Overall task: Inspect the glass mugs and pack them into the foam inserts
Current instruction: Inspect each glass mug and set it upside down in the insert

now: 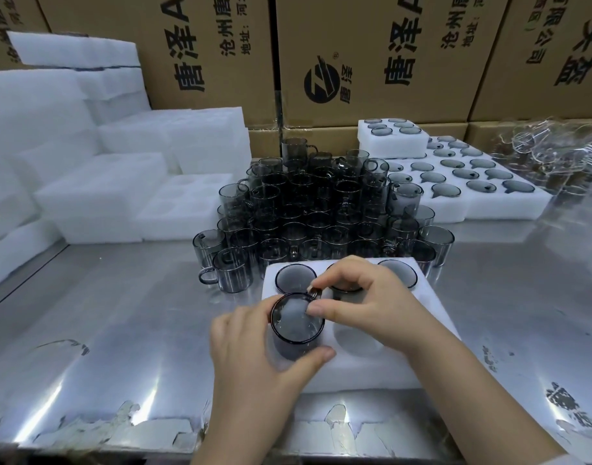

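Observation:
A white foam insert [432, 307] lies on the steel table in front of me. Three smoky grey glass mugs sit in its back row of holes: one at the left [294, 278], one in the middle half hidden by my right hand, one at the right [398, 273]. I hold another grey mug [296, 325] over the insert's front-left hole. My left hand [251, 350] grips its body from the left, thumb across the front. My right hand [365, 303] pinches its handle and rim. The front-middle hole [355, 340] is partly visible under my right hand.
A dense pile of grey glass mugs [318, 209] stands behind the insert. Filled foam inserts [462, 182] lie at the back right, next to clear glass pieces [556, 146]. Blank foam inserts [96, 182] are stacked at the left. Cardboard boxes [371, 55] wall the back.

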